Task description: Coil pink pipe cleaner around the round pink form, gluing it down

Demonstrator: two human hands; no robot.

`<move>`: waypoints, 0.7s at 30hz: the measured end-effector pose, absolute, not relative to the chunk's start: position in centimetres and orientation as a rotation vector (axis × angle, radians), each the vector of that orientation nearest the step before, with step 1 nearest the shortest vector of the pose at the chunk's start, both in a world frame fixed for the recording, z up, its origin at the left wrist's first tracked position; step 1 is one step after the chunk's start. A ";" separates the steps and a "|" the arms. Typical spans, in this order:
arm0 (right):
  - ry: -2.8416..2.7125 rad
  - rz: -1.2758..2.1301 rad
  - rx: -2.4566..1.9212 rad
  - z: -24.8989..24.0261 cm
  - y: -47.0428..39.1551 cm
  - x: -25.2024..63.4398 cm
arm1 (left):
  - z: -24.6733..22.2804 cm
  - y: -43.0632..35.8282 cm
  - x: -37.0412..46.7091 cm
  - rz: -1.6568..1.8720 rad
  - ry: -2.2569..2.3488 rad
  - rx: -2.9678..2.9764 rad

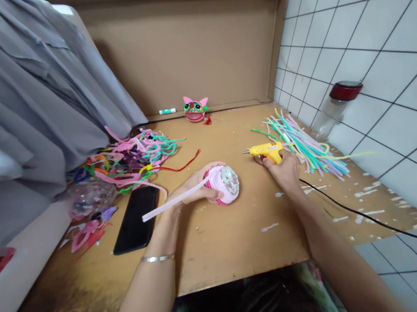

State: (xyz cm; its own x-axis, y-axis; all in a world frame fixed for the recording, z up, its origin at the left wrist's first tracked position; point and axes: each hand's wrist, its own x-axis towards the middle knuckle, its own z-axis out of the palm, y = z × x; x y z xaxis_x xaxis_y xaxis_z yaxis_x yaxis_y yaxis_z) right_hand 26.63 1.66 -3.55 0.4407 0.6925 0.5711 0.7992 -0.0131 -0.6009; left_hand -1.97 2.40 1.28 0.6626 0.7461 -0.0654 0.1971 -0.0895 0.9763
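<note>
My left hand [198, 187] is closed around a round form wound in pink pipe cleaner [217, 186], its clear, crinkled end [230, 180] facing right. From the form a loose pale pink tail [165, 206] sticks out to the left across my wrist. A yellow hot glue gun [266, 151] is gripped in my right hand [283, 167], its metal nozzle pointing left above the table. The nozzle and the pink form are apart. A black cord [346, 201] runs from beneath that hand to the lower right.
Pastel pipe cleaners [303, 144] lie right; a tangled colourful pile [131, 156] lies left, near a black phone [136, 220]. Against the cardboard wall [189, 46] stand a pink-eared animal figure [195, 109] and a glue stick [167, 111]. A red-lidded jar [335, 107] stands by the tiles.
</note>
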 end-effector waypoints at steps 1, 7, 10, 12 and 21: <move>-1.273 -0.185 -1.790 -3.9 1.9 26.9 | 1.3 2.4 -1.9 0.543 0.780 1.619; -1.360 -0.201 -1.914 -5.4 2.6 27.3 | 1.7 2.0 -1.5 0.590 0.784 1.601; -1.399 -0.183 -1.944 -5.5 2.7 27.2 | 1.8 1.9 -1.4 0.586 0.785 1.606; -1.449 -0.216 -1.990 -5.4 2.5 27.0 | 1.8 1.9 -1.4 0.590 0.780 1.611; -1.709 -0.248 -1.422 0.4 -2.6 21.3 | 1.5 2.3 -1.4 0.572 0.802 1.662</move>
State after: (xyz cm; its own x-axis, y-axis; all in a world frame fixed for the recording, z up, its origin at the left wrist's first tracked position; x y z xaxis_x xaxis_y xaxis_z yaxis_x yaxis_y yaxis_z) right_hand 21.35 -2.56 0.35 0.0357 0.6984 0.7148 0.8728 0.3267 -0.3627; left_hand -1.35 2.30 1.50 0.6481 0.7603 -0.0433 0.2062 -0.1204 0.9711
